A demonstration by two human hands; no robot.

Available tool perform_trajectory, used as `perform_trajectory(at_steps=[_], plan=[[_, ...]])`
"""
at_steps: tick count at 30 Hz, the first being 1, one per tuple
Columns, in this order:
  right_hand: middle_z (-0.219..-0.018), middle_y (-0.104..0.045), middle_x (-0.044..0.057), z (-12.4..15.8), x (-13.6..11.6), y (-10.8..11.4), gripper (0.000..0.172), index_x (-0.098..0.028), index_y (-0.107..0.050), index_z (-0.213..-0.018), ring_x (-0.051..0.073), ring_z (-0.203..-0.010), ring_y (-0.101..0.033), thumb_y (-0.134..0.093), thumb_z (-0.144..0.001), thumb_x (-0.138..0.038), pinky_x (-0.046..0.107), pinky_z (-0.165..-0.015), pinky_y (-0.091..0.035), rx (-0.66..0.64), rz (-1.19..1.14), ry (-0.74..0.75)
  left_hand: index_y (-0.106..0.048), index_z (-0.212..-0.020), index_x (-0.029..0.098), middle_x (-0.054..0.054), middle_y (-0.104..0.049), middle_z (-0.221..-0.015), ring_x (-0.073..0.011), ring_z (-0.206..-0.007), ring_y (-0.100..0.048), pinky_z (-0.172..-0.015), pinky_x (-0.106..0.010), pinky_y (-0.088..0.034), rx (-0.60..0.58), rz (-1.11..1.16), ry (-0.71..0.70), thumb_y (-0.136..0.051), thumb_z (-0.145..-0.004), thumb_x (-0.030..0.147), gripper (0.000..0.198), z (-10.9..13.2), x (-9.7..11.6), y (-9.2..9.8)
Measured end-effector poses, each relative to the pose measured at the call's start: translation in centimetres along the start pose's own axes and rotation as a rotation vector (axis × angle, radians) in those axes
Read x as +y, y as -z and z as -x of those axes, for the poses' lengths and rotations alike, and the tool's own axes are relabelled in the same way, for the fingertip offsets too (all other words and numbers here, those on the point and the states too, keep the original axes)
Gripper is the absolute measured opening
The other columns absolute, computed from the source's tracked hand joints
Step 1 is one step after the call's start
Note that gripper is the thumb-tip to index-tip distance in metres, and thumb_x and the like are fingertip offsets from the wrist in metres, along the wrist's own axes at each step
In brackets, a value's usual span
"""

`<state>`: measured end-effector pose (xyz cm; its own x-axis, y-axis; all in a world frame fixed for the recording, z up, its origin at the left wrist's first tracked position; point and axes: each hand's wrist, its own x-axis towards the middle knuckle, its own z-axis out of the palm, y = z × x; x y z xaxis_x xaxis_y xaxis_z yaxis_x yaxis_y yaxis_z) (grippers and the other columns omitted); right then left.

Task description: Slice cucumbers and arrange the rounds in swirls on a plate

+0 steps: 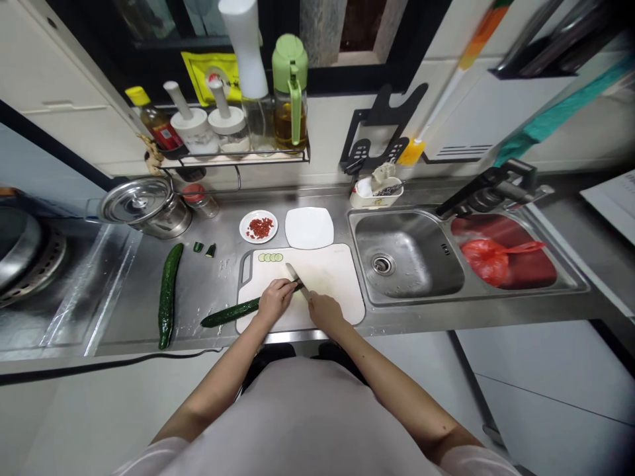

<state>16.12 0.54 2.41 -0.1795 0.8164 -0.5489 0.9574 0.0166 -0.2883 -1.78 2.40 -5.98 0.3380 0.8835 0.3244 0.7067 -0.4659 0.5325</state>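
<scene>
My left hand [276, 301] is closed over a dark green cucumber [231, 313], which lies across the lower left of the white cutting board [337, 281]. The cucumber's left end sticks out past the board. In my right hand [325, 311] is a knife [296, 277], its blade angled up and left against the cucumber's right end, close to my left fingertips. The knife's handle is hidden in my fist. Several pale cucumber slices [270, 257] lie in an overlapping row at the board's top left.
Left of the board are another whole cucumber [170, 295] and two cut ends [211, 250]. Behind it stand a small plate [245, 229] of chopped red pieces and a square white plate [309, 228]. A sink [407, 291] is on the right, a steel pot [169, 221] at the back left.
</scene>
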Motion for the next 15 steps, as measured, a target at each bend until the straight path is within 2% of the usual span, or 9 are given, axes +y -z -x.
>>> perform_trajectory(at_steps=[15], plan=[[-0.100, -0.070, 0.014, 0.40, -0.30, -0.22, 0.030, -0.014, -0.055, -0.116, 0.024, -0.095, -0.066, -0.033, -0.097, -0.018, 0.031, -0.075, -0.044, -0.015, 0.035, -0.018, -0.071, -0.109, 0.023, -0.007, -0.068, -0.100, -0.0173, -0.093, -0.060, -0.082, -0.031, -0.054, 0.008, 0.006, -0.008, -0.049, -0.096, 0.025, 0.025, -0.08, 0.13, 0.12]])
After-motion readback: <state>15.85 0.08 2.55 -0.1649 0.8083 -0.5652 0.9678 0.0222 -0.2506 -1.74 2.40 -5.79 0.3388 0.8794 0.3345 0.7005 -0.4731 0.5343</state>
